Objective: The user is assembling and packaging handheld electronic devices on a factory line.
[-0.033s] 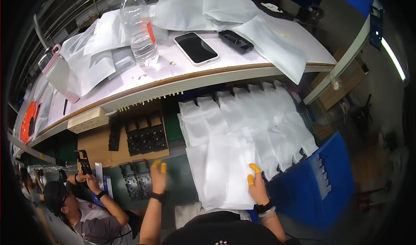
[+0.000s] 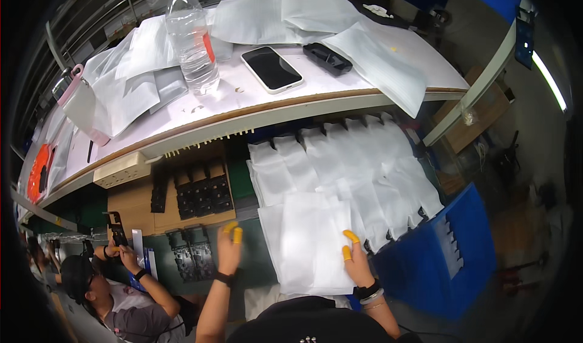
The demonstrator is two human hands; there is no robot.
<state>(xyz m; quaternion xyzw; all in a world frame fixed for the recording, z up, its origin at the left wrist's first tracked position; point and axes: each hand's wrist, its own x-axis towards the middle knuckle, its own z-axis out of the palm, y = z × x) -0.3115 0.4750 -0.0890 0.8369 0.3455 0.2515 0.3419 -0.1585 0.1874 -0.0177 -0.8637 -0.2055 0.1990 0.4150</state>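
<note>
the right hand (image 2: 355, 259), fingers loosely spread, rests on the edge of a white foam bag (image 2: 313, 243) on the green bench; the left hand (image 2: 229, 250) lies flat beside it, holding nothing.

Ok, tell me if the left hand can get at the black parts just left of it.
Probably yes. The left hand hovers open over bare green surface, and the black parts lie uncovered right beside it, with nothing between them.
</note>
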